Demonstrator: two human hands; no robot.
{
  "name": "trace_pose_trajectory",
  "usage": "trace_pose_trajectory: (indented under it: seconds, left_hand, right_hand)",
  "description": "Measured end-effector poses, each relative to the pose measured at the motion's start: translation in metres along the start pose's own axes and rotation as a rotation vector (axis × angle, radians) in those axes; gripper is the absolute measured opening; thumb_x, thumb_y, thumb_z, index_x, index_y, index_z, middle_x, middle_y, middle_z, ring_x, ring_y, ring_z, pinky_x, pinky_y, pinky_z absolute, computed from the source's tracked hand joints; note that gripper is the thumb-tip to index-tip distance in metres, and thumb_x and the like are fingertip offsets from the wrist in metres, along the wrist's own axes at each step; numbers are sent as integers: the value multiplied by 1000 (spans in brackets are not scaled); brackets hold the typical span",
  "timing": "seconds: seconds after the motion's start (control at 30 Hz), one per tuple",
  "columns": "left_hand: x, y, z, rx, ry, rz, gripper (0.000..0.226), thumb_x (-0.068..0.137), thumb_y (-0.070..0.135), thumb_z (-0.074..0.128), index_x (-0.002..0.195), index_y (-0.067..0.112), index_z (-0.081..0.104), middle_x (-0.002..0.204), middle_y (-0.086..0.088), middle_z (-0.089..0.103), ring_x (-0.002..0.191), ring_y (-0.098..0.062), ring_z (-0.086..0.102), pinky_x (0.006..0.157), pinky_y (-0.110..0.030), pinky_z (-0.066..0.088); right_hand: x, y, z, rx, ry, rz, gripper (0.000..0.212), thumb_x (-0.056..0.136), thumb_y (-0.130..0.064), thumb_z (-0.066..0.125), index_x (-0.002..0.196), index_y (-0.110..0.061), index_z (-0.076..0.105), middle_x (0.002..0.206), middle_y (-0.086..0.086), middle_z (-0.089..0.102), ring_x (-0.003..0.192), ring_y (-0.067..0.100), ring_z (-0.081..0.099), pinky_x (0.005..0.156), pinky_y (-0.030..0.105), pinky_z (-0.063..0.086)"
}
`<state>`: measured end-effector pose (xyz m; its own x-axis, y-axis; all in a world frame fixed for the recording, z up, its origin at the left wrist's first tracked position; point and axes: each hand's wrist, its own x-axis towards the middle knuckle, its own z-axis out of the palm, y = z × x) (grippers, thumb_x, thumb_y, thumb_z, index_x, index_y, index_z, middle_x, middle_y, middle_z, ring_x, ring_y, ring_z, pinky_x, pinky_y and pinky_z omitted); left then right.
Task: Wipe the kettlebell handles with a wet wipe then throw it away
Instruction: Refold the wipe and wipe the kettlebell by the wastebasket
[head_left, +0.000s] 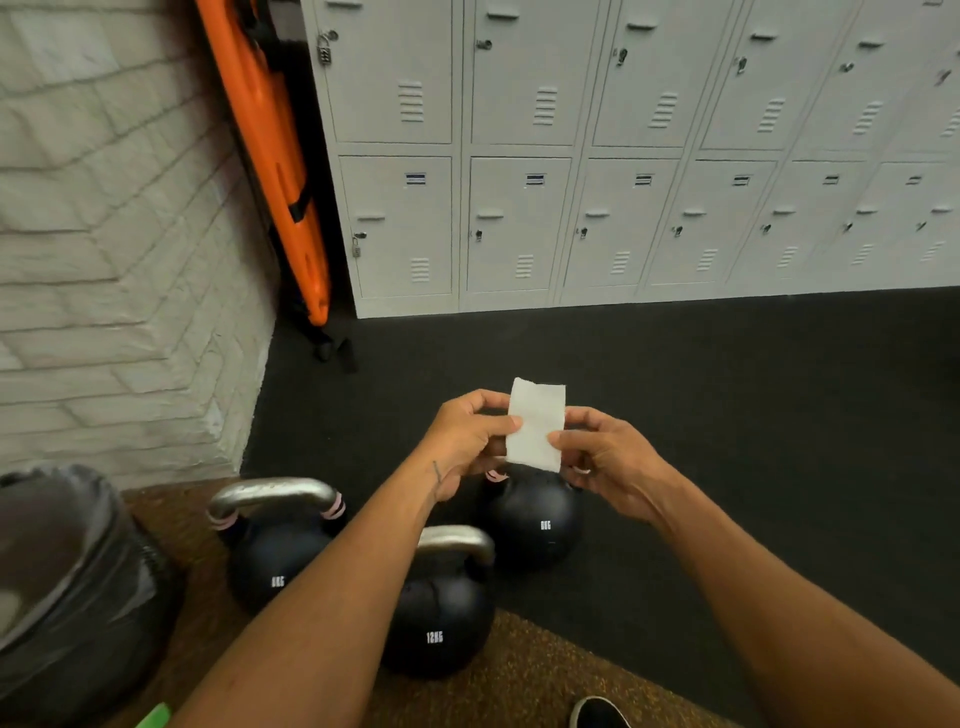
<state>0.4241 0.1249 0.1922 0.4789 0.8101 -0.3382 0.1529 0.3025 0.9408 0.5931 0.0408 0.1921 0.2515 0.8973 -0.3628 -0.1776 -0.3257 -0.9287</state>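
A folded white wet wipe (536, 423) is pinched between both hands above the floor. My left hand (467, 441) grips its left edge and my right hand (605, 462) grips its right edge. Three black kettlebells stand on the floor below. The left kettlebell (275, 545) shows a bare steel handle with pink bands. The 12 kg kettlebell (441, 618) sits nearest me, partly behind my left forearm. The far kettlebell (535, 519) stands right under the wipe, and my hands hide its handle.
A bin lined with a dark bag (67, 587) stands at the lower left. A white brick wall (114, 260) runs along the left. An orange board (270, 156) leans in the corner beside grey lockers (623, 156). Black rubber flooring (727, 415) spreads to the right. My shoe (597, 714) shows at the bottom.
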Motion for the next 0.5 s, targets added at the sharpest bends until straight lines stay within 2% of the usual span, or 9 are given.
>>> trace_pose_trajectory:
  seconds: [0.07,0.17,0.23,0.3,0.33,0.4,0.5]
  left_hand:
    - [-12,0,-13,-12,-22,-12,23,92,11,67,112,23,67,99,-2,78,87,-16,76,68,-31,55]
    - [-25,-1,-31,-57,-33,0,24,93,6,64,111,20,68,97,-5,78,81,-15,74,71,-31,57]
    - [-30,-1,-43,-71,-35,8,21,93,3,63,103,20,71,94,-5,78,77,-13,72,77,-32,56]
    - [-36,0,-54,-81,-30,25,24,92,1,62,90,21,76,92,-3,77,80,-13,69,83,-33,53]
    - [-39,1,-59,-75,-25,38,26,92,0,63,86,20,78,93,-3,78,83,-15,69,85,-32,53]
    - [-46,2,-71,-57,-6,58,26,91,-2,63,84,18,79,97,-4,78,92,-20,71,89,-33,55]
    - [-53,2,-87,-36,26,87,22,90,0,66,89,17,80,101,-4,78,104,-25,71,102,-42,53]
  right_hand:
    - [-3,-1,13,24,-16,-15,27,90,4,60,112,-11,65,96,8,75,69,11,72,54,24,52]
    - [-5,-2,31,51,-72,-28,28,90,6,58,113,-10,64,105,12,74,81,21,74,59,30,56]
    - [-5,-2,43,74,-79,-44,24,89,7,57,105,-9,66,109,17,72,91,28,70,74,42,60]
    - [-5,-1,56,76,-84,-43,21,88,7,59,91,-10,70,104,20,70,96,34,65,96,54,53]
    - [-5,0,63,73,-84,-41,22,88,7,60,85,-11,72,99,19,70,95,34,64,98,54,49]
    - [-4,1,73,66,-86,-40,22,89,6,59,84,-12,71,93,15,72,87,27,67,89,46,54]
    - [-4,1,90,88,-105,-32,17,92,0,57,92,-12,69,92,10,74,80,18,72,69,31,59]
